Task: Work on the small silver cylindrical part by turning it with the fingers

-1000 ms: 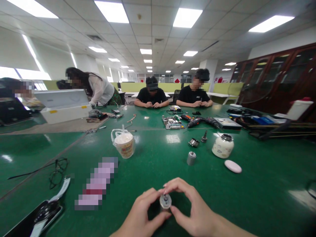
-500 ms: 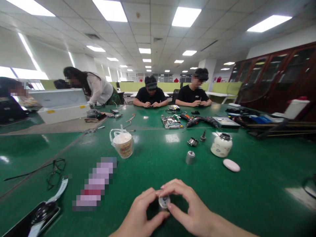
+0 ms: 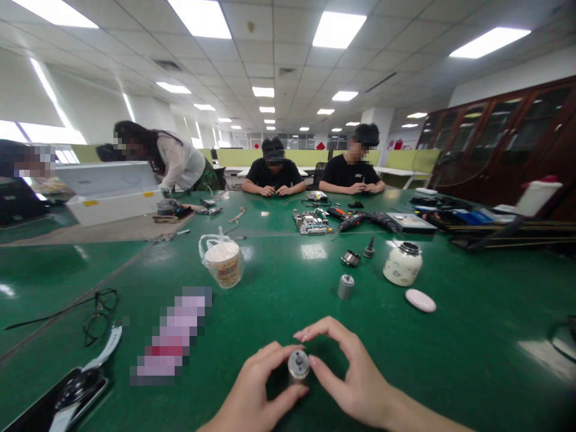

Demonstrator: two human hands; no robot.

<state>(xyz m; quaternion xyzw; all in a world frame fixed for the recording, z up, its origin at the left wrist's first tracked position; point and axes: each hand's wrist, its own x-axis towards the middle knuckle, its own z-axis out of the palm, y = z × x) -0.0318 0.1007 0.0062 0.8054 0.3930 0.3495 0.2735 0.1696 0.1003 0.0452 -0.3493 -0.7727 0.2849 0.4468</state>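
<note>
A small silver electric motor [image 3: 298, 364] stands upright near the table's front, its round end with a small shaft facing up. My left hand [image 3: 265, 384] grips it from the left, thumb at the near side and fingertips at the far side. On the right, my right hand [image 3: 344, 372] has its thumb and fingers spread, the thumb tip beside the motor's rim. Farther off stands a second silver motor can [image 3: 346, 287]. Behind it are an open metal motor part [image 3: 350, 258] and a dark rotor with a shaft [image 3: 369, 247].
A cream jar [image 3: 402, 264] and a pink oval object [image 3: 420, 300] lie to the right. A bagged paper cup [image 3: 224, 264] stands left of centre. A watch [image 3: 81, 384] and glasses [image 3: 99, 315] are at left. Circuit boards [image 3: 310, 221] and power drills [image 3: 353, 222] lie farther back, before two seated people.
My right hand's fingers have lifted off the motor's top and spread apart, uncovering its end face. My left hand keeps its hold, almost unmoved.
</note>
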